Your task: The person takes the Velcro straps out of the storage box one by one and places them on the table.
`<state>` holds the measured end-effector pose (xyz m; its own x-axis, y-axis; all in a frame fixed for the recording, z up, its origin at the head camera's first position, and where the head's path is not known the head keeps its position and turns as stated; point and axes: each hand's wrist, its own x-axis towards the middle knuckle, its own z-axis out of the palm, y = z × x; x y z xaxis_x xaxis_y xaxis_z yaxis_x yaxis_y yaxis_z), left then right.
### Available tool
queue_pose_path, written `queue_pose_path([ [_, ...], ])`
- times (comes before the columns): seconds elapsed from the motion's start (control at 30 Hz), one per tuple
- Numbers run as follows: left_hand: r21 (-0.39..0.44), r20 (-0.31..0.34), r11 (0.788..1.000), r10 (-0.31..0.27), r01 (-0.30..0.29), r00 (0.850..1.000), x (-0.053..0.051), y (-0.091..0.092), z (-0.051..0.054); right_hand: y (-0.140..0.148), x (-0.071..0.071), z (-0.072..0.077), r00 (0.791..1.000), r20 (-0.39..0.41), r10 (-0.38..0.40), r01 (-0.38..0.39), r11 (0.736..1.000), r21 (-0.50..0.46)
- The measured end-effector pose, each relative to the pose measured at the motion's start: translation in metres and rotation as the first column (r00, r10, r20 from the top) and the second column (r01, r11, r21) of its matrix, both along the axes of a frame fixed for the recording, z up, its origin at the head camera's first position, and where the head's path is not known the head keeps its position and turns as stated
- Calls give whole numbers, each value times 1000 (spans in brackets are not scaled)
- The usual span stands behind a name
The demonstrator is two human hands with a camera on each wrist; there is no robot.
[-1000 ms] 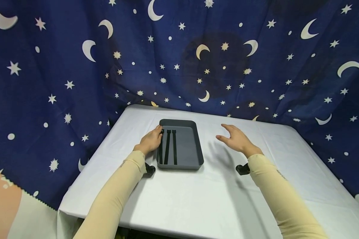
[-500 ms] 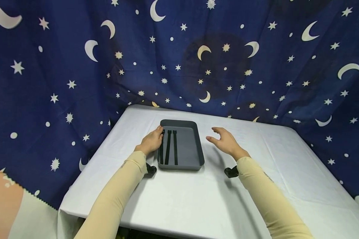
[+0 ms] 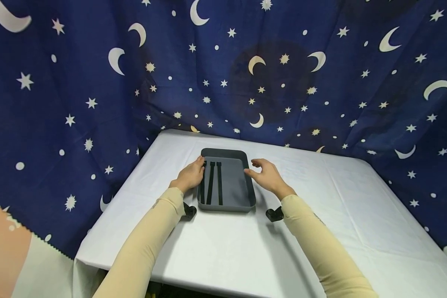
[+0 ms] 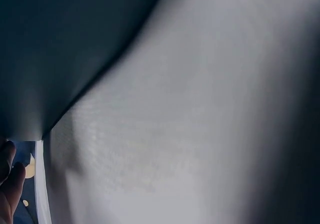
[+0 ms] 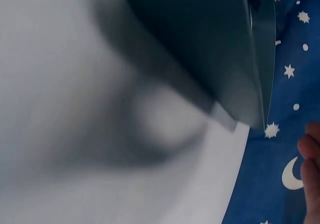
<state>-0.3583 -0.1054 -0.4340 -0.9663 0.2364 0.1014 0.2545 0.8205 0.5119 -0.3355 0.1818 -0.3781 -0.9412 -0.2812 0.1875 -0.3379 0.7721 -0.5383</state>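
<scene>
A dark grey rectangular tray [image 3: 231, 186] with low walls lies on the white-covered table. Inside it, along the left, are 3 thin black strips [image 3: 220, 186] with wider far ends, like cable ties. My left hand [image 3: 189, 174] holds the tray's left rim, its fingertips near the far left corner. At the right rim is my right hand [image 3: 267, 176], thumb over the edge and fingers bent loosely outside. In the right wrist view its fingers [image 5: 311, 159] stand apart from the tray wall [image 5: 200, 48]. The left wrist view shows the tray's outer side [image 4: 60, 48] close up.
White cloth covers the table [image 3: 223, 248], whose front edge drops off below. A dark blue curtain [image 3: 223, 62] with moons and stars hangs behind and at the sides. Black wrist mounts [image 3: 275, 214] hang under both sleeves.
My right hand has moved left, from well beside the tray to its right rim, and its fingers have bent a little more. The left hand stays at the left rim; the tray has not visibly shifted.
</scene>
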Motion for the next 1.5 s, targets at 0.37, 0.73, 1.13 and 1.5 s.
queue_pose_path([
  [0.37,-8,0,1000,3,-3,1000,1,0,2,-27,2,-7,997,73,16,-13,999,-51],
  [0.73,-8,16,1000,2,-1,1000,4,-1,3,-41,2,-18,995,96,36,-31,998,-51],
  [1.13,0,5,1000,-1,1,1000,0,-1,0,-56,4,-27,991,131,41,-30,996,-83],
  [1.5,4,6,1000,2,-2,1000,-1,-2,-1,-67,4,-36,986,166,9,7,995,-98],
])
